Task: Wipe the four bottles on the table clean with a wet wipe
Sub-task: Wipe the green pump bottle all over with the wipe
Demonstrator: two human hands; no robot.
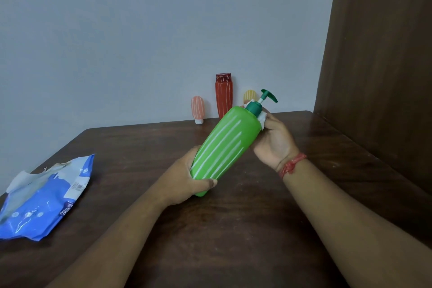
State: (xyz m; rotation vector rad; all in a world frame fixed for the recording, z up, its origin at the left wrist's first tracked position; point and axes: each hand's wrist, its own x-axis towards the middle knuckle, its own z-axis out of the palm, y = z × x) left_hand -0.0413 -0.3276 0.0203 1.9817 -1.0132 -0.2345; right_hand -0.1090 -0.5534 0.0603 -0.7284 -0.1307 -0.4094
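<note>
A green pump bottle [225, 145] with white stripes is held tilted above the table, pump end pointing up and away. My left hand [187, 182] grips its base. My right hand [274, 140] holds a white wet wipe [262, 119] against the bottle's shoulder, just below the dark green pump collar. Against the back wall stand a tall red bottle [224, 94], a small pink bottle [197, 109] on its white cap, and a small yellow bottle [249, 96], partly hidden behind the pump.
A blue and white wet-wipe pack [44, 196], its flap open, lies at the left edge of the dark wooden table [245, 229]. A brown wooden panel [378, 54] rises along the table's right side. A grey wall stands behind.
</note>
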